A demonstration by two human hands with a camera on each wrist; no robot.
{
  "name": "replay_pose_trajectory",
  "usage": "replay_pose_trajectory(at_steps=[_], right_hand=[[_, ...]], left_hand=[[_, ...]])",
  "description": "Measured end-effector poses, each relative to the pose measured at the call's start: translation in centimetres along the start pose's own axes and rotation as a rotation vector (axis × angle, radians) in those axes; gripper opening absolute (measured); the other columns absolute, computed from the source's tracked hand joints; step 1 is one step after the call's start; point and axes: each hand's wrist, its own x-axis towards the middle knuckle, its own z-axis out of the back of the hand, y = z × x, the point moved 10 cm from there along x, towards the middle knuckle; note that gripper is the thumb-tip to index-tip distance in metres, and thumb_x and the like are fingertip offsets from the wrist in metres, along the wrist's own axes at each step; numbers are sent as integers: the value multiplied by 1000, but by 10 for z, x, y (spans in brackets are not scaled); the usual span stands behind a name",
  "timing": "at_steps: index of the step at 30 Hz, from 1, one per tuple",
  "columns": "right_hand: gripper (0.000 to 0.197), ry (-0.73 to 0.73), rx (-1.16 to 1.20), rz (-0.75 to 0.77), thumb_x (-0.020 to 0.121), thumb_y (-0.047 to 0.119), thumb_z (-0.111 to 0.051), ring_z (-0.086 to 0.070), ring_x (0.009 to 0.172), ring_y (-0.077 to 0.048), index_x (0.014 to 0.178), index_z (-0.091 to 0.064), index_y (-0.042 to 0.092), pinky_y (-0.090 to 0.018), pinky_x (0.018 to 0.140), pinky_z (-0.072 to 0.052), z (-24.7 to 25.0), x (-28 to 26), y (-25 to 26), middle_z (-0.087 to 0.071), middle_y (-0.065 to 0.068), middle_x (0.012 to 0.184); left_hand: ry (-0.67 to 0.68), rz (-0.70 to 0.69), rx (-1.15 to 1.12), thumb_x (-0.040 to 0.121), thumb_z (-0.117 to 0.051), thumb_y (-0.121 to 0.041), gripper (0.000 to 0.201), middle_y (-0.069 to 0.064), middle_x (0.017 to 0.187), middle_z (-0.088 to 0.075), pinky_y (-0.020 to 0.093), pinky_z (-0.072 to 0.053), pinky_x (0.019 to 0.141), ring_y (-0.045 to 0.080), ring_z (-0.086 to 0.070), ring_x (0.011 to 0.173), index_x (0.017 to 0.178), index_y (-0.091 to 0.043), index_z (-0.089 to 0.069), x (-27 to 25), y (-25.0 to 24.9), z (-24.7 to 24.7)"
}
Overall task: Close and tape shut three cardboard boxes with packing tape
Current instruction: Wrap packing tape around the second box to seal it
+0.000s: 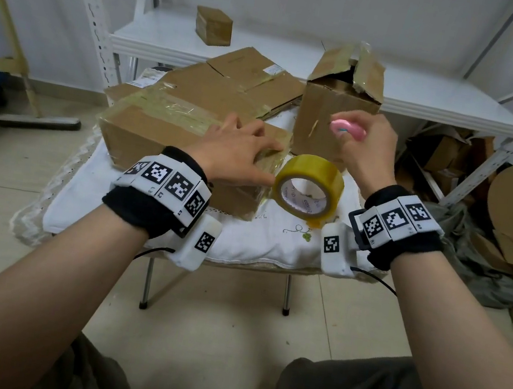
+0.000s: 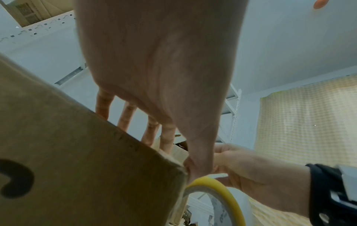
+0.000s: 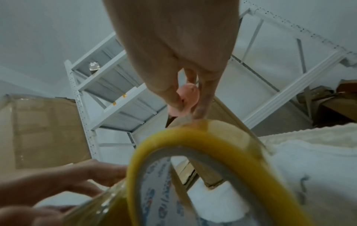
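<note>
Right hand [image 1: 363,147] grips a pink cutter [image 1: 348,130] above the tape roll [image 1: 309,187]. Left hand [image 1: 238,148], fingers spread, presses tape onto the near box [image 1: 144,131], apparently almost sealed. Far-right box [image 1: 338,106] stands open, untaped. Third box unidentified.

Nothing here is legible to you: the printing inside the tape roll [image 1: 309,185], the shipping label [image 1: 148,78] and the wristband markers [image 1: 167,181] are too blurred or small.
</note>
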Motion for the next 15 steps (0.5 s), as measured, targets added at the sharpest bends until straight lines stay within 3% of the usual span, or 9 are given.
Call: replay_pose_trajectory(at_steps=[1, 3, 5, 7, 10, 12, 15], right_hand=[[19, -16, -88, -22, 95, 15, -67, -62, 114, -22, 106, -76, 27, -43, 96, -56, 2, 1, -7, -65, -7, 121], [20, 87, -216, -130, 95, 15, -67, -61, 116, -24, 110, -72, 27, -42, 102, -52, -7, -1, -25, -67, -6, 123], [13, 208, -278, -245, 93, 13, -67, -62, 111, -27, 97, -69, 25, -45, 98, -55, -18, -7, -43, -67, -7, 120], [21, 254, -311, -292, 92, 8, -66, -65, 104, -28, 82, -64, 26, -47, 89, -59, -22, -10, -53, -67, -10, 114], [21, 343, -322, -331, 91, 0, -62, -66, 85, -22, 82, -65, 20, -36, 75, -58, -26, -13, -58, -66, -11, 109], [19, 382, -322, -319, 95, 2, -58, -59, 75, -13, 87, -66, 17, -31, 76, -50, -27, -16, -56, -63, -7, 104], [22, 344, -209, -271, 100, 15, -58, -58, 95, -15, 81, -68, 21, -28, 86, -43, -25, -17, -44, -64, 1, 97]], left_hand=[[-1, 0, 1, 85, -56, -65, 70, -5, 135, -40, 46, -33, 104, 27, -30, 126, 149, -44, -35, 0, 0, 0], [-5, 0, 4, 86, -56, -64, 69, -4, 134, -40, 46, -32, 104, 27, -30, 127, 148, -43, -35, 1, 0, 0], [-12, -2, 11, 86, -56, -64, 68, -4, 134, -40, 47, -33, 104, 27, -30, 127, 148, -43, -36, 1, -1, 0], [-9, 0, 25, 88, -53, -65, 66, -4, 135, -40, 48, -33, 105, 27, -31, 128, 148, -43, -36, 1, -1, -1], [-7, 12, 25, 95, -38, -64, 55, -2, 137, -40, 52, -32, 109, 30, -31, 130, 145, -41, -41, 0, -2, 0], [-28, 34, -17, 101, -29, -55, 45, 0, 134, -41, 54, -31, 109, 31, -31, 130, 138, -38, -47, 1, -3, 3], [-102, 66, -48, 103, -26, -49, 39, 1, 130, -44, 56, -30, 108, 33, -32, 129, 127, -31, -51, 6, -6, 6]])
